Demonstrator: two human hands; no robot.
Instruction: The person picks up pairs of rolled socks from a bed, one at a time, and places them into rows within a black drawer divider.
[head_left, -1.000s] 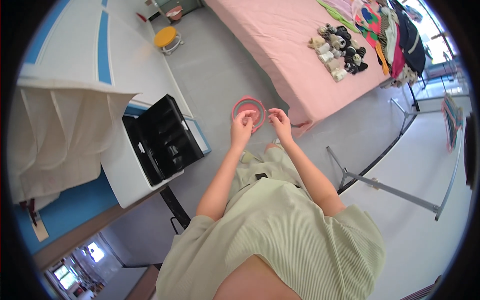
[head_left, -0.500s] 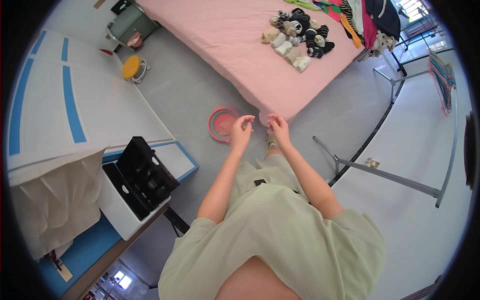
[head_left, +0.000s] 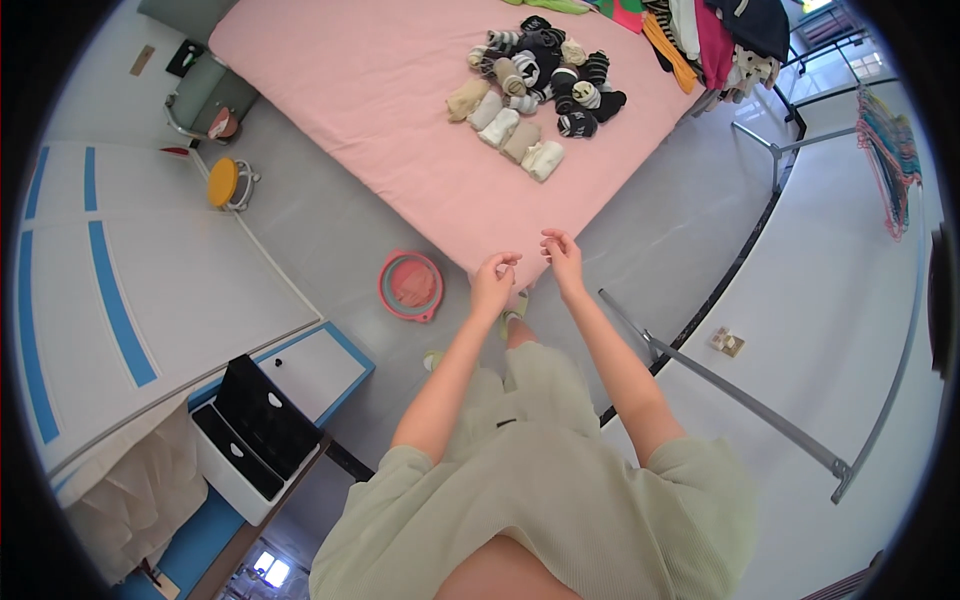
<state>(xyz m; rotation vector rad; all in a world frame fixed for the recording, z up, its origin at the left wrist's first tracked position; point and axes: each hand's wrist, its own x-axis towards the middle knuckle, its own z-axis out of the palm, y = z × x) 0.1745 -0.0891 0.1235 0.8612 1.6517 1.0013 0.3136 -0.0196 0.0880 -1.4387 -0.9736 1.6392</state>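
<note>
Above the near corner of the pink-covered bed (head_left: 390,150) I hold both hands out in front of me. My left hand (head_left: 493,282) has loosely curved fingers with nothing visible in them. A short gap separates it from my right hand (head_left: 563,262), whose fingers are also bent and apart, with nothing seen between them. Farther up the bed lies a pile of dark and striped socks (head_left: 541,62). Along its near side runs a row of pale rolled socks (head_left: 498,128). Neither hand touches the socks.
A pink and grey basin (head_left: 411,286) sits on the floor left of the bed corner. Clothes (head_left: 715,40) are heaped at the bed's far right. A metal rack (head_left: 750,400) with hangers (head_left: 890,160) stands right. An open black-and-white case (head_left: 255,430) and yellow stool (head_left: 224,183) are left.
My body has moved closer to the bed, so the bed and socks appear nearer and the basin lies farther left. Both hands stay raised, with nothing visible in them.
</note>
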